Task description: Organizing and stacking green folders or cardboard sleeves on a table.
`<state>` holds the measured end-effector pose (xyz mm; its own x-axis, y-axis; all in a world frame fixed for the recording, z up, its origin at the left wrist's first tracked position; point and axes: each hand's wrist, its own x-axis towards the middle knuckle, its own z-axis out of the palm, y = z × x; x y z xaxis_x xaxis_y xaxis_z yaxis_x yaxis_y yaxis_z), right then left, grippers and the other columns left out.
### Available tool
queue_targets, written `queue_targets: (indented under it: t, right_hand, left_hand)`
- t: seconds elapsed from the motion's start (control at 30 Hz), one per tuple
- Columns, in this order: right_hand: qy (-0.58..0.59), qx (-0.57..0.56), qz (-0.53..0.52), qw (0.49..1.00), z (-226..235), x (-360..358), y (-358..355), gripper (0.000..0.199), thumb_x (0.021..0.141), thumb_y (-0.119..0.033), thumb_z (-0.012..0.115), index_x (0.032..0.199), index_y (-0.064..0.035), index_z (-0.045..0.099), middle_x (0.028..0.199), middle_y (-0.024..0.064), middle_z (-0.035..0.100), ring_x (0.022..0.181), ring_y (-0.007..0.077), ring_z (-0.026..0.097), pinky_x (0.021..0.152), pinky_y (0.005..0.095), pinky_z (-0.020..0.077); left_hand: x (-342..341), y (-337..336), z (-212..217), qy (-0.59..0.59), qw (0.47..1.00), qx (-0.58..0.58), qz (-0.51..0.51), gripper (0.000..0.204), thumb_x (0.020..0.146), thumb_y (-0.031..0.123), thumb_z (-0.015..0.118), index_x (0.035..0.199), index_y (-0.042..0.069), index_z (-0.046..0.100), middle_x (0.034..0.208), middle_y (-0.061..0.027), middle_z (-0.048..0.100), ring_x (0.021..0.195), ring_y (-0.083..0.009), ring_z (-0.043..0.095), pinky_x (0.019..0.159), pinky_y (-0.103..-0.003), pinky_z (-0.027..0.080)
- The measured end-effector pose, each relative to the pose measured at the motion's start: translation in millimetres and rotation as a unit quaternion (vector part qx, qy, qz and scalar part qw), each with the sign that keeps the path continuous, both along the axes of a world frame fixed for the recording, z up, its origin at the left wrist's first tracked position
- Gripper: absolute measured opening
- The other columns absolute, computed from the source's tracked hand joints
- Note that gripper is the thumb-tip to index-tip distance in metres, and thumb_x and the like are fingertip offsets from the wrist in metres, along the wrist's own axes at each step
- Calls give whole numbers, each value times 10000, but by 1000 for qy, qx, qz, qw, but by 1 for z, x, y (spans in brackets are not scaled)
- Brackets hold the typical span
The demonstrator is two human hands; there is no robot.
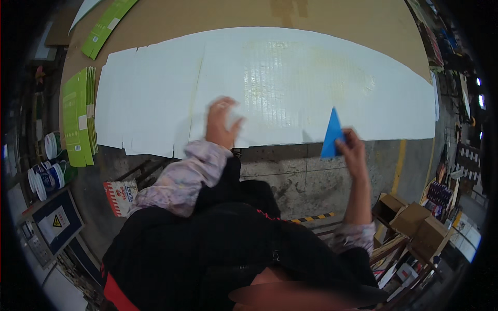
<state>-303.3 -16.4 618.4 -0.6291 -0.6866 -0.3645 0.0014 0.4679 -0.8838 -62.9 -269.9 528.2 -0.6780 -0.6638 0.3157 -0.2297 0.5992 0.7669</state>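
A large white corrugated sheet (150,98) lies across the table in front of me, with shiny, yellowish, wet-looking patches on its middle and right. My left hand (222,123) hovers over or rests on the sheet near its front edge; I cannot tell which. Its fingers are curved and apart, slightly blurred, with nothing in them. At the sheet's front edge on the right, my right hand (354,153) grips a flat blue triangular piece (331,136) between thumb and fingers. The piece's narrow tip points away from me.
Green folded cartons (78,116) are stacked at the table's left, with another green carton (106,28) behind them. White tubs (46,179) stand on the left, near a red-and-white bag (120,197). Open cardboard boxes (410,217) sit at lower right. Brown board (218,15) covers the table's far part.
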Motion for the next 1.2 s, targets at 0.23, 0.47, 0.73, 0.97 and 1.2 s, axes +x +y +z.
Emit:
queue_targets:
  t: [0.23, 0.47, 0.73, 0.97, 1.2]
  right_hand:
    - [365, 40, 290, 884, 14, -137, -172, 192, 850, -78, 592, 1037, -36, 591, 880, 127, 641, 792, 206, 615, 743, 310, 478]
    - [424, -25, 437, 793, -7, -176, -310, 179, 886, -127, 589, 1053, -70, 559, 938, 152, 647, 831, 296, 651, 771, 360, 513]
    - [-41, -141, 475, 868, -108, -197, -379, 247, 886, -19, 514, 1122, -26, 440, 989, 53, 495, 945, 161, 496, 848, 324, 443]
    - [80, -157, 571, 802, -132, -147, -423, 140, 936, -122, 550, 1031, -29, 506, 936, 65, 579, 911, 144, 565, 883, 309, 458]
    - [117, -165, 587, 784, -130, -113, -429, 123, 927, -86, 549, 1020, -19, 505, 887, 38, 561, 854, 101, 539, 841, 286, 448]
  left_hand:
    - [27, -43, -33, -233, 942, -44, 237, 618, 779, 287, 692, 1296, 67, 434, 1331, -176, 354, 1269, -361, 318, 1052, -528, 228]
    - [15, -20, -69, -302, 881, -82, 355, 697, 850, 346, 601, 1403, 41, 304, 1416, -188, 300, 1360, -365, 218, 1093, -569, 126]
    - [20, -22, -72, -311, 869, -101, 373, 665, 870, 358, 548, 1402, 37, 311, 1409, -180, 323, 1343, -366, 257, 1079, -566, 147]
    - [30, -26, -80, -330, 863, -102, 369, 651, 846, 326, 581, 1386, 50, 345, 1398, -171, 335, 1339, -353, 268, 1082, -553, 163]
    - [28, -21, -74, -330, 862, -101, 370, 648, 838, 306, 594, 1386, 61, 350, 1396, -162, 339, 1342, -347, 274, 1090, -545, 163]
